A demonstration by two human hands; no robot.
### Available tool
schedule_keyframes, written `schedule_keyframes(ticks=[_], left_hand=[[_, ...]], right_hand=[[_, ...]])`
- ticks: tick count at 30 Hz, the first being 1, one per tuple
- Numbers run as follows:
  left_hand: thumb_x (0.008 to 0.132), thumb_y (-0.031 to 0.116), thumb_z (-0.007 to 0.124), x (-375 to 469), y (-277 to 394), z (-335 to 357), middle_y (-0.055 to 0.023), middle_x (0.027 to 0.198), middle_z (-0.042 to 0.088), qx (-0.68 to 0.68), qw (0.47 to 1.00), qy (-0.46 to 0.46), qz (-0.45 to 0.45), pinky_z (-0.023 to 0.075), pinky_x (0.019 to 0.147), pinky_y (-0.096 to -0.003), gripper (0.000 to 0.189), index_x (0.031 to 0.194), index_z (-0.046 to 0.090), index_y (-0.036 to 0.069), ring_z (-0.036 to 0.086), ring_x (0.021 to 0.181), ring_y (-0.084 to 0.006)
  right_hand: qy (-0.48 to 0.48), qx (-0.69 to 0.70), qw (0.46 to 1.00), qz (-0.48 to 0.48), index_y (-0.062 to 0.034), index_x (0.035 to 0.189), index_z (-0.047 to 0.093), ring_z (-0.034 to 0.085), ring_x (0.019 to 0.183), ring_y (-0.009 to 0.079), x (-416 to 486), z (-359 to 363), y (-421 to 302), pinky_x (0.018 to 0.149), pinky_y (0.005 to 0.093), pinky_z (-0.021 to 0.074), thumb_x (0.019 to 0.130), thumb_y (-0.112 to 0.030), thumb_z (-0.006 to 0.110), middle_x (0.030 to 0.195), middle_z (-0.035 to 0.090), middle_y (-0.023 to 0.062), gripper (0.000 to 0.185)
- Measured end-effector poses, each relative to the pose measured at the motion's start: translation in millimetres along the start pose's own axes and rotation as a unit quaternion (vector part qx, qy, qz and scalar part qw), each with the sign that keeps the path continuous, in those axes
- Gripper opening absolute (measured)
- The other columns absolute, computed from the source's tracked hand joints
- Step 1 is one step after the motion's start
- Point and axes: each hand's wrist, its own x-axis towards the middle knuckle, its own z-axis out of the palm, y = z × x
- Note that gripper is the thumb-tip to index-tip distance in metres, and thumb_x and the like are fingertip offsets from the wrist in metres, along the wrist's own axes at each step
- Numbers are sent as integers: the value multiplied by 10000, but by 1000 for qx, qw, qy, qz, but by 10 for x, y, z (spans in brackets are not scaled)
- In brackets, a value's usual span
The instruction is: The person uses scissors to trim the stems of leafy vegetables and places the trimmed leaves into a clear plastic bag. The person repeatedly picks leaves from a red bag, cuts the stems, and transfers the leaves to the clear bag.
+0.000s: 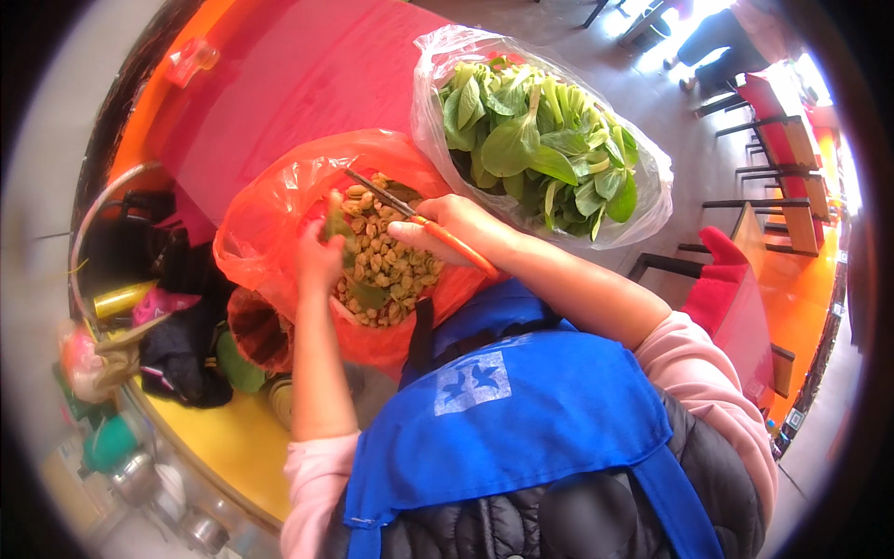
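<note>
My right hand (454,223) grips orange-handled scissors (447,241), their dark blades pointing to the upper left over an open red plastic bag (272,202). Inside the bag lie many small, light brown, crinkled pieces (384,272), perhaps trimmed vegetable ends, with a few green leaves. Over the bag's left side is my left hand (323,255), its fingers beside a blurred greenish piece (336,223); whether they hold it is unclear. Behind my right hand, a clear plastic bag (433,91) stands open, full of leafy green vegetables (538,147).
A pink-red tabletop (300,77) extends behind the bags, with a small clear container (190,61) at its far left. Dark bags and cloth (185,349) lie at the left by a yellow surface (216,433). Other tables and chairs (740,307) stand at the right; a person's legs (719,52) show at the upper right.
</note>
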Motion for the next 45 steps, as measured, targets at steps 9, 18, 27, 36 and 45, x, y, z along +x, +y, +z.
schedule_keyframes(ticks=[9,18,27,36,45], left_hand=[[845,7,601,-70,205,258,-225,1252,596,140,959,73,235,443,1022,-419,504,1345,545,31,560,1207,-384],[809,40,636,371,510,282,-223,1205,604,367,911,-89,168,466,971,-448,455,1260,591,84,566,1163,-388],[811,146,704,-610,450,158,-195,1125,588,400,903,-87,132,487,912,-470,326,1118,626,67,587,1075,-386],[803,109,697,-666,-4,480,-190,1155,568,283,938,107,171,472,916,-480,412,1196,584,59,557,1076,-396],[814,21,687,-1282,317,150,-191,1080,660,72,975,166,130,537,798,-396,448,1232,527,29,668,940,-332]], right_hand=[[9,30,999,32,31,928,695,667,776,256,-402,-141,121,743,393,515,907,-555,619,797,682,181,592],[-50,57,994,84,-26,860,632,586,678,165,-775,-171,237,635,342,468,956,-502,595,713,603,66,487],[-32,44,996,73,-48,835,610,531,593,109,-835,-184,291,545,305,437,973,-473,586,653,556,5,448],[-18,33,998,46,-30,871,632,556,631,126,-891,-84,340,582,323,455,962,-462,608,683,574,20,442],[-28,-73,997,-17,-3,883,634,628,696,253,-872,7,426,654,404,479,912,-465,675,729,630,169,464]])
